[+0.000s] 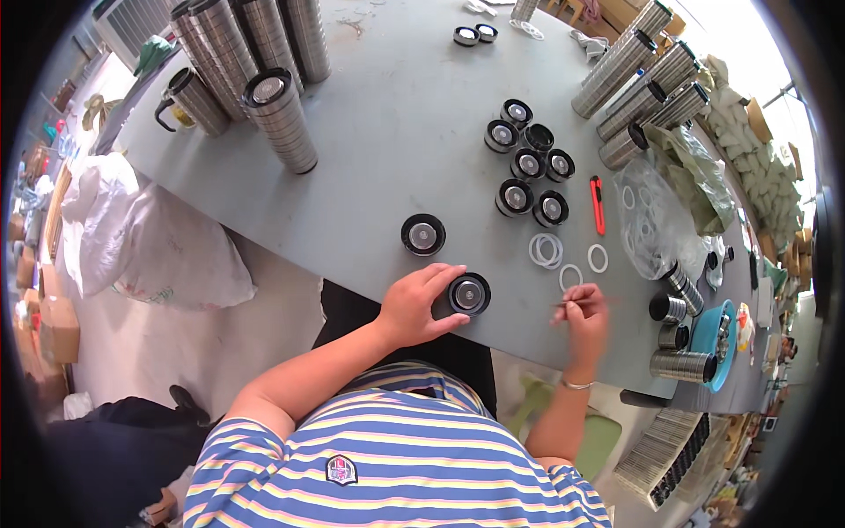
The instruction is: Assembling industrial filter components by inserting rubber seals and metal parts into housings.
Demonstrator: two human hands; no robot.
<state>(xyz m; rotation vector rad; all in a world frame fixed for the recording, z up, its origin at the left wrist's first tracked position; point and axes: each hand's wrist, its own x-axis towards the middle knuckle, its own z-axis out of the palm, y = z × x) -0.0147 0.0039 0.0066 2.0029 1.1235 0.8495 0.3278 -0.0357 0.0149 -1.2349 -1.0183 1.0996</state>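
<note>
My left hand (421, 304) curls its thumb and fingers around the side of a black round lid (469, 295) with a silver centre, near the table's front edge. A second such lid (423, 235) sits just beyond it. To the right, my right hand (584, 314) is closed in a pinch on a thin dark stick-like tool (560, 304), its exact kind too small to tell. Close to those fingertips lies a white ring (570, 278). Another white ring (598, 258) and a few overlapping rings (546, 251) lie just beyond.
Several more lids (528, 165) cluster farther back, beside a red utility knife (598, 206). A clear plastic bag of rings (650, 220) lies at right, near a blue basin (723, 343). Tall stacks of metal cups stand back left (282, 121) and back right (620, 72).
</note>
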